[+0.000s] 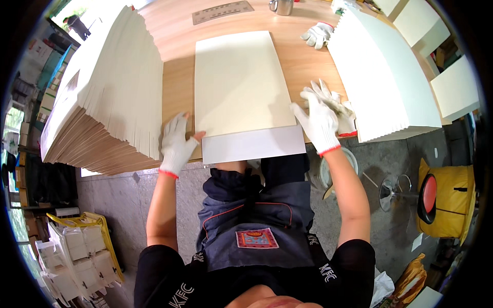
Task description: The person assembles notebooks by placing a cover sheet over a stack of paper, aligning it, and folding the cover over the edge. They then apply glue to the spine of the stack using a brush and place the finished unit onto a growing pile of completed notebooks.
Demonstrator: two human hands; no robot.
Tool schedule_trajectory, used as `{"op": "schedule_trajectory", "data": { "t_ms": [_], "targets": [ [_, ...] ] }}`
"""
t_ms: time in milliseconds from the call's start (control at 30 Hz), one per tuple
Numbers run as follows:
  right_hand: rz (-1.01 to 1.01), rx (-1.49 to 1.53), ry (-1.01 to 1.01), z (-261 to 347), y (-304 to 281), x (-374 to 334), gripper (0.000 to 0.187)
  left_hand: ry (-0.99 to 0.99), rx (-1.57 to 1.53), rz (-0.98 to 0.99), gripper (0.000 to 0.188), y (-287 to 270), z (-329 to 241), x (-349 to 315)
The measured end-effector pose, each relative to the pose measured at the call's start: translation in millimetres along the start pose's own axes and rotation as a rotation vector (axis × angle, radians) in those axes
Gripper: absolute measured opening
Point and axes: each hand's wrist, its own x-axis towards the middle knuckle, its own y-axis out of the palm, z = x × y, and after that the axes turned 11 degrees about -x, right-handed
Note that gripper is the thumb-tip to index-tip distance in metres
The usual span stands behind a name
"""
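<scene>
A big cream sheet (239, 77) lies flat on the wooden table (303, 66). A pale grey strip (254, 145) pokes out at its near edge. The left hand (178, 141) is open by the sheet's left side. The right hand (319, 122) is open by its right side. A big pile of sheets (110, 97) sits left of the cream sheet, and another pile (382, 77) sits right.

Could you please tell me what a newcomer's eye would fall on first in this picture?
Probably the big left stack and right stack of pale sheets, standing on either side of the wooden table. Between them lies a large cream panel with a whiter strip along its near edge. The person's white-gloved left hand and right hand are at the panel's two sides.
</scene>
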Motion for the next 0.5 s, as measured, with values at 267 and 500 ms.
{"op": "schedule_trajectory", "data": {
  "t_ms": [267, 500],
  "targets": [
    [-0.132, -0.058, -0.164, -2, 13, -55, 0.064, 0.134, -0.117, 0.019, 0.07, 4, -7, -23],
    [-0.14, -0.007, -0.154, -11, 21, -54, 0.065, 0.146, -0.112, 0.058, 0.064, 3, -8, -21]
  ]
}}
